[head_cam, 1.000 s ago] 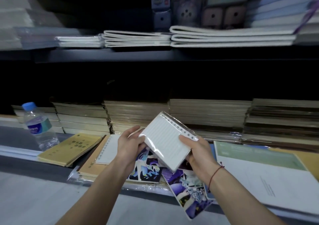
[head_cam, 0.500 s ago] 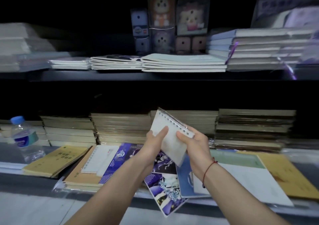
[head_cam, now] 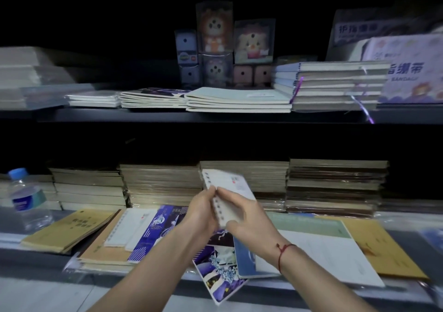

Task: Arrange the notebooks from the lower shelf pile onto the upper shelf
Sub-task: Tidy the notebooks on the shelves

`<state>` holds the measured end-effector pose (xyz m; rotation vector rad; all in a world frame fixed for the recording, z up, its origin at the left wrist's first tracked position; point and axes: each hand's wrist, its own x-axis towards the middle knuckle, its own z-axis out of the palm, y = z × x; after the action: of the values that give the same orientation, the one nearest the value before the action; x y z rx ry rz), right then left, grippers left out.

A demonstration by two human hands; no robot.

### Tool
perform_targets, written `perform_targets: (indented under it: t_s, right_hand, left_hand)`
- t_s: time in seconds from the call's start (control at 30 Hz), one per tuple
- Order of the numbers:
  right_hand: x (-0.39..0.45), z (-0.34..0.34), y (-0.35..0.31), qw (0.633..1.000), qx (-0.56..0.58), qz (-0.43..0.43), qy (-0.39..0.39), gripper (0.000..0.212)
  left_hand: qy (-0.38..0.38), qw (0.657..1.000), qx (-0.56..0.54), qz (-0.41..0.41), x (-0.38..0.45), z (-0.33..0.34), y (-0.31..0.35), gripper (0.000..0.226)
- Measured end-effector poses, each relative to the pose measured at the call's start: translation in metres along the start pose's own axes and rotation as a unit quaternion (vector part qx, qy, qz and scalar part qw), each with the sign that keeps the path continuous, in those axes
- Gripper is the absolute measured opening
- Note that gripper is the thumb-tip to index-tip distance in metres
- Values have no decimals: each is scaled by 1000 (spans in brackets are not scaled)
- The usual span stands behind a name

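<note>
Head view: left hand [head_cam: 203, 212] and right hand [head_cam: 249, 218] both pinch the small spiral notebook [head_cam: 227, 192], its long axis tilted near upright. Upper shelf [head_cam: 167, 116] lies above and beyond both hands, nearly equidistant.

Dim, black-shadowed shelving, lit from the front; edges smeared by wide-angle blur.

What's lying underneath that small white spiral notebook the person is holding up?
Below the white spiral notebook, gripped by the left hand and right hand, lie loose notebooks: a purple illustrated notebook and a blue notebook. Hands and forearms cover whatever lies directly beneath.
</note>
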<state>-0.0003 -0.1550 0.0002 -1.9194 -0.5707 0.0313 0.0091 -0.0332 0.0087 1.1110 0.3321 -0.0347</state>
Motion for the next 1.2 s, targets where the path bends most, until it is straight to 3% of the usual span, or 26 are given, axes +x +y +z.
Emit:
perform_targets:
  t_s: [0.1, 0.23, 0.33, 0.4, 0.43, 0.57, 1.2]
  right_hand:
    - [1, -4, -2, 999, 37, 5, 24, 66]
    - [5, -15, 1, 987, -5, 3, 161, 53]
    - [6, -24, 3, 969, 93, 66, 221, 55]
    - [4, -31, 6, 948, 212, 112, 207, 50]
    - [2, -35, 7, 940, 260, 121, 184, 37]
    - [-3, -41, 12, 928, 335, 111, 123, 24]
    - [3, -32, 5, 924, 356, 80, 112, 25]
  left_hand:
    - [18, 999, 39, 28, 3, -5, -4, 34]
    - [26, 993, 79, 80, 2, -3, -6, 31]
    - [10, 989, 91, 115, 0, -2, -6, 29]
    - [-6, 987, 89, 133, -2, -2, -4, 27]
    - [-13, 986, 90, 143, -2, -1, -4, 27]
    - [-53, 980, 99, 164, -6, 0, -4, 29]
    - [-103, 968, 105, 202, -13, -13, 8, 31]
